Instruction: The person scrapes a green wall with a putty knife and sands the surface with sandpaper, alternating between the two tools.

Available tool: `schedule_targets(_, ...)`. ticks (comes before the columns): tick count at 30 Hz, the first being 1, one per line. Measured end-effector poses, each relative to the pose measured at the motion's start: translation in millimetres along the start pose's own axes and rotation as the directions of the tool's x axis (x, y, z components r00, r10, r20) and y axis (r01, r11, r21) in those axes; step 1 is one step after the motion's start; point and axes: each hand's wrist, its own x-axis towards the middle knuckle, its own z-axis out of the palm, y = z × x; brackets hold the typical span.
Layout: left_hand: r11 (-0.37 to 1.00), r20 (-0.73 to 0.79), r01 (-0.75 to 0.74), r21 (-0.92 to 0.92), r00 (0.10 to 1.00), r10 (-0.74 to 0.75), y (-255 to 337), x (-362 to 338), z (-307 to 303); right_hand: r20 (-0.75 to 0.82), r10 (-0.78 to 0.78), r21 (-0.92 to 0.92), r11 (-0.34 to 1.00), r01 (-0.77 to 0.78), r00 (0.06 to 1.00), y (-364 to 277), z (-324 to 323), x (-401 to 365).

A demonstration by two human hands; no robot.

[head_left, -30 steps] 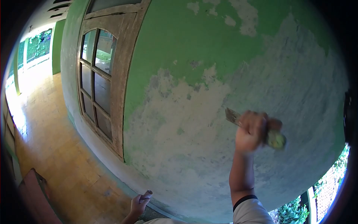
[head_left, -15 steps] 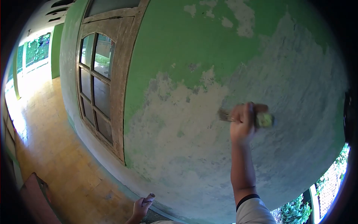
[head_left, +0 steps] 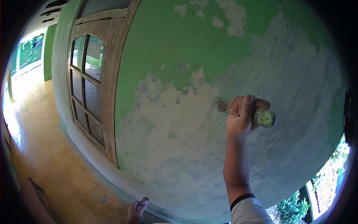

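My right hand (head_left: 242, 112) is raised in front of the wall, its fingers wrapped round a scraper (head_left: 223, 106) with a worn, stained blade pointing left. The rounded, green-smeared end of the tool sticks out to the right of the hand. Behind it is the wall (head_left: 171, 123), with green paint above and bare greyish plaster in large patches. Low in the view, my left hand (head_left: 135, 212) is closed round a short stick-like object (head_left: 143, 202), of which only the upper end shows.
A wooden-framed window (head_left: 91, 82) with several panes is set in the wall at the left. Yellowish floor tiles (head_left: 59, 149) run along the wall's base. A reddish-brown piece of furniture (head_left: 33, 201) stands at the lower left. Green plants (head_left: 292, 209) show at the lower right.
The view has shifted, so the wall and window appear farther left. My right hand and the scraper sit slightly higher and farther left in view. Both hands keep their hold.
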Motion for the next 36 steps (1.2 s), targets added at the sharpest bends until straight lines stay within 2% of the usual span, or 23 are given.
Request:
schedule_targets(1, 1.000, 0.000, -0.004, -0.004, 1.000, 0.004, -3.8, 1.3, 3.6, 0.003, -0.005, 0.001, 1.000, 0.005, 1.000, -4.9, -1.1, 1.7)
schedule_targets(4, 0.998, -0.042, 0.023, -0.055, 0.999, -0.026, -9.3, 4.7, 8.7, 0.053, -0.184, 0.391, 0.908, 0.149, 0.982, -19.6, -17.2, -2.6)
schedule_targets(5, 0.998, -0.036, 0.016, -0.063, 0.999, -0.018, 0.9, 0.9, 5.7, 0.055, -0.191, 0.395, 0.906, 0.154, 0.980, -17.7, -15.0, -0.4)
schedule_targets(7, 0.998, -0.024, 0.011, -0.065, 1.000, -0.012, 2.7, -0.6, 5.4, -0.027, -0.186, 0.033, 0.982, 0.187, 0.982, -9.7, -9.7, -0.1)
schedule_targets(8, 0.998, -0.002, 0.003, -0.063, 1.000, -0.003, -1.1, 1.7, 5.2, 0.036, -0.050, 0.002, 0.999, 0.050, 0.998, 5.0, -4.2, 0.6)
schedule_targets(9, 0.998, 0.017, -0.006, -0.063, 1.000, 0.007, -4.0, 2.8, 4.5, 0.032, -0.049, 0.001, 0.999, 0.049, 0.998, 2.9, -8.6, 1.0)
schedule_targets(11, 0.999, -0.005, -0.015, -0.034, 1.000, 0.015, -2.7, 0.4, 2.3, -0.002, -0.008, 0.247, 0.969, 0.008, 1.000, -2.0, -18.4, 1.6)
schedule_targets(12, 1.000, -0.023, -0.029, -0.005, 0.999, 0.028, 0.3, 1.3, 1.7, -0.042, -0.174, 0.263, 0.948, 0.179, 0.984, -10.5, -19.8, 0.2)
schedule_targets(13, 0.999, -0.028, -0.032, -0.006, 0.999, 0.031, 0.3, 3.3, 3.3, -0.042, -0.177, 0.268, 0.946, 0.182, 0.983, -9.6, -17.3, 0.8)
schedule_targets(15, 0.993, -0.061, -0.041, -0.108, 0.998, 0.035, -5.1, 2.2, 6.1, -0.047, -0.276, 0.192, 0.941, 0.280, 0.960, -10.1, -15.9, -0.5)
schedule_targets(16, 0.994, -0.055, -0.038, -0.102, 0.998, 0.033, -9.2, 2.0, 6.1, 0.137, -0.359, -0.369, 0.846, 0.384, 0.923, 25.7, -38.0, 3.1)
schedule_targets(17, 0.997, -0.036, -0.029, -0.071, 0.999, 0.026, -13.6, 3.5, 6.0, 0.135, -0.357, -0.373, 0.846, 0.381, 0.924, 21.4, -33.0, 0.1)
schedule_targets(19, 0.999, -0.030, -0.026, -0.048, 0.999, 0.024, -19.4, 4.5, 6.3, 0.022, -0.061, 0.102, 0.993, 0.059, 0.998, 7.3, -10.4, -1.2)
schedule_targets(20, 0.997, -0.025, -0.045, -0.057, 0.999, 0.044, -20.4, 2.5, 5.0, 0.059, -0.205, 0.221, 0.957, 0.188, 0.977, -3.2, -10.4, -2.5)
schedule_targets(23, 0.995, -0.020, -0.055, -0.083, 0.998, 0.053, -12.3, -0.6, 3.0, 0.010, -0.348, 0.316, 0.891, 0.327, 0.938, -12.3, -14.7, -3.0)
schedule_targets(24, 0.995, -0.016, -0.034, -0.094, 0.999, 0.033, -9.5, -4.2, 1.7, -0.014, -0.279, 0.151, 0.949, 0.278, 0.960, 0.9, -9.8, -2.5)
schedule_targets(25, 0.995, -0.013, -0.032, -0.091, 0.999, 0.031, -14.0, -5.6, 0.8, -0.016, -0.277, 0.147, 0.950, 0.276, 0.961, 1.4, -8.6, -2.1)
schedule_targets(27, 0.998, 0.001, -0.014, -0.069, 1.000, 0.014, -20.2, -2.6, 1.4, 0.079, -0.069, 0.165, 0.985, 0.056, 0.994, 3.0, -3.6, 0.7)
schedule_targets(29, 0.996, -0.015, -0.016, -0.085, 1.000, 0.014, -18.6, -4.2, 0.3, 0.062, -0.070, 0.214, 0.975, 0.055, 0.996, -8.2, -0.5, 7.9)
schedule_targets(31, 0.995, -0.027, -0.021, -0.100, 0.999, 0.019, -10.2, -5.2, 0.6, 0.001, -0.241, 0.430, 0.876, 0.218, 0.970, -19.5, 3.2, 18.0)
schedule_targets(33, 0.981, -0.016, 0.006, -0.191, 1.000, -0.009, -4.6, -8.7, -0.9, -0.074, -0.286, 0.286, 0.911, 0.296, 0.955, -4.3, 16.3, 27.8)
schedule_targets(35, 0.983, 0.016, 0.035, -0.178, 0.999, -0.032, -20.2, -5.0, -3.5, 0.020, -0.087, 0.099, 0.991, 0.084, 0.996, 9.9, 29.7, 31.9)
schedule_targets(36, 0.983, 0.043, 0.060, -0.175, 0.998, -0.053, -27.3, -2.3, -4.3, 0.034, -0.110, 0.100, 0.989, 0.106, 0.993, 11.7, 26.3, 35.7)
